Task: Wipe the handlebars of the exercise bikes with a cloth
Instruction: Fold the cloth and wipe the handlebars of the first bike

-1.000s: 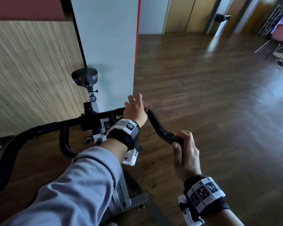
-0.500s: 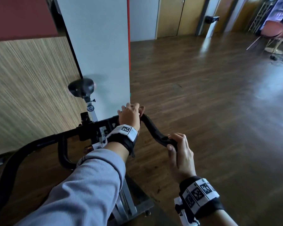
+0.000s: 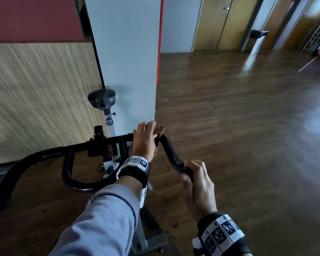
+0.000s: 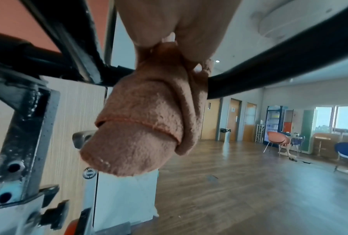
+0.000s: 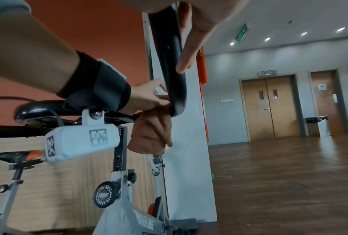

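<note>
Exercise bike beside the pillar; wiping underway on its black handlebar. Right hand curled round the bar end, steadying. Left hand clutches the brown cloth at the bend (left side apparently untouched).

The handlebar runs across in front of the person, its right horn bending back toward them, with the saddle beyond it and a pillar just behind the saddle. The left hand sits on the bend of the bar with the cloth wrapped around the bar and hanging below it, while the right hand is at the near tip of the horn, to the right of the left forearm. A second bike's saddle stands to the left, and doors lie far off across the floor to the right.
</note>
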